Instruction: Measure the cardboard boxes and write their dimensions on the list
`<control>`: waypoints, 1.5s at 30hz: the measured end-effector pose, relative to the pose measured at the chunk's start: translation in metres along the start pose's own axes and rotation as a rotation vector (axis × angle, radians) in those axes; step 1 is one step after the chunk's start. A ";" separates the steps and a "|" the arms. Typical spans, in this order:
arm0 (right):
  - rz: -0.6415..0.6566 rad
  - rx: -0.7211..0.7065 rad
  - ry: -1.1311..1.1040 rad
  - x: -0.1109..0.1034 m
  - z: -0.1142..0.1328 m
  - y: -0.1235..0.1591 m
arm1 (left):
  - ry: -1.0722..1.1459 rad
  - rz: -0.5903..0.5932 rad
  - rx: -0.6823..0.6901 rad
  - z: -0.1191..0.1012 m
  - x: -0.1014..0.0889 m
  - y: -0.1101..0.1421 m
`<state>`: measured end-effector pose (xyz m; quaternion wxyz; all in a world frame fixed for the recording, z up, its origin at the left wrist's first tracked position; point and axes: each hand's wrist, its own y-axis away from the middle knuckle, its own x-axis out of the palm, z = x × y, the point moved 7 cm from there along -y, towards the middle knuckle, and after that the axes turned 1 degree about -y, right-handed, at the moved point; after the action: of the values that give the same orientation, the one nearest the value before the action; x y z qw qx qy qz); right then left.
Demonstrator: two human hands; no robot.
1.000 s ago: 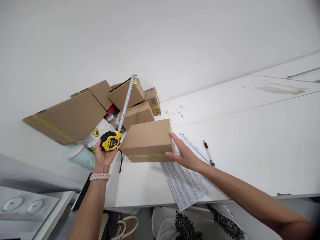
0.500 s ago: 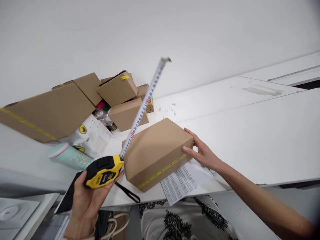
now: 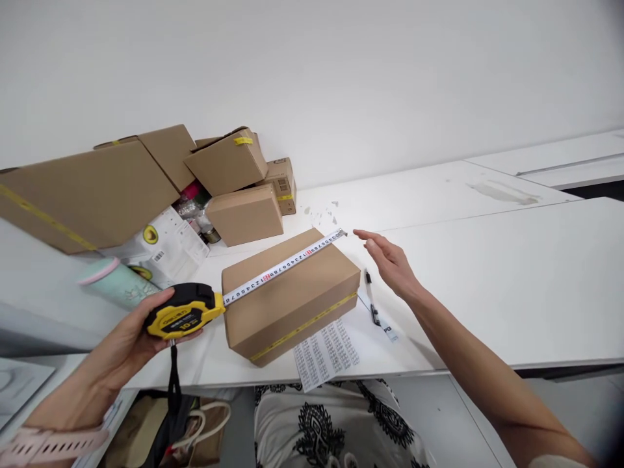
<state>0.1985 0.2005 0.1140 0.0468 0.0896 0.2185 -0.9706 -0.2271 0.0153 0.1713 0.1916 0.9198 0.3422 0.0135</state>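
Observation:
My left hand [image 3: 139, 331] is closed around a yellow and black tape measure [image 3: 182, 312] with a black strap hanging from it. The white blade [image 3: 287, 263] runs out over the top of a brown cardboard box [image 3: 287, 312], and its metal hook lies just past the box's far right edge. My right hand [image 3: 387, 260] is held near that hook with fingers stretched out, touching neither box nor tape. Under the box's front side sticks out a sheet printed with rows of small figures [image 3: 326, 354]. A black pen [image 3: 373, 299] lies right of the box.
Several cardboard boxes [image 3: 244, 211] are piled at the back left against the wall. Near them lie a mint-green tumbler [image 3: 119, 283] and a white package with avocado pictures [image 3: 163, 247]. Below the white table [image 3: 487, 286], a paper bag [image 3: 209, 429] stands at the left.
The tape blade has swung down from its upward slant onto the box top. My right hand has let go of the box and moved to near the tape's end, uncovering the pen.

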 end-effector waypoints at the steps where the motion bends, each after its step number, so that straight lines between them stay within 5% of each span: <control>1: 0.024 -0.005 0.004 0.004 0.002 -0.002 | -0.006 0.003 0.002 -0.001 0.000 -0.003; 20: 0.303 -0.093 0.066 0.053 0.016 -0.007 | -0.020 0.010 0.004 0.000 -0.043 -0.050; 28: 0.319 -0.101 0.263 0.051 0.003 -0.011 | -0.026 0.153 0.026 0.002 -0.035 -0.040; 45: 0.374 -0.117 0.508 0.055 0.017 -0.009 | -0.069 0.235 0.066 0.006 -0.035 -0.021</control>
<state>0.1408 0.1987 0.1226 0.1734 0.3650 0.2586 -0.8774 -0.2661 0.0050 0.1615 0.1699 0.9593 0.2256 -0.0073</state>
